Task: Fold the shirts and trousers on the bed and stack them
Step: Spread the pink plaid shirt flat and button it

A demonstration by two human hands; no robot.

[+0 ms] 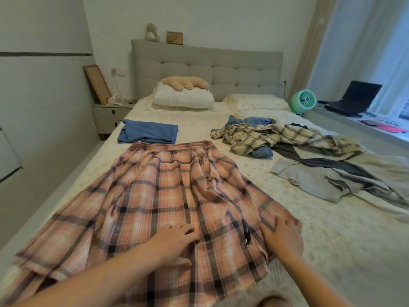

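**Plaid shirt may bunch before the fold**

Pink plaid shirt [159,200] lies spread on the bed [332,251]. Left hand [174,247] rests on it, fingers loosely spread; right hand [283,238] presses its right edge flat. Uneven smoothing could drag wrinkles toward the unfolded pile [287,138].

soft daylight from curtained window [374,52] at right; dim room, wide-angle edge bending, slight blur.

Pale walls, grey tufted headboard [207,69], grey nightstand [110,117] at left, curtained window [376,41] at right, green fan [303,101] on sill.
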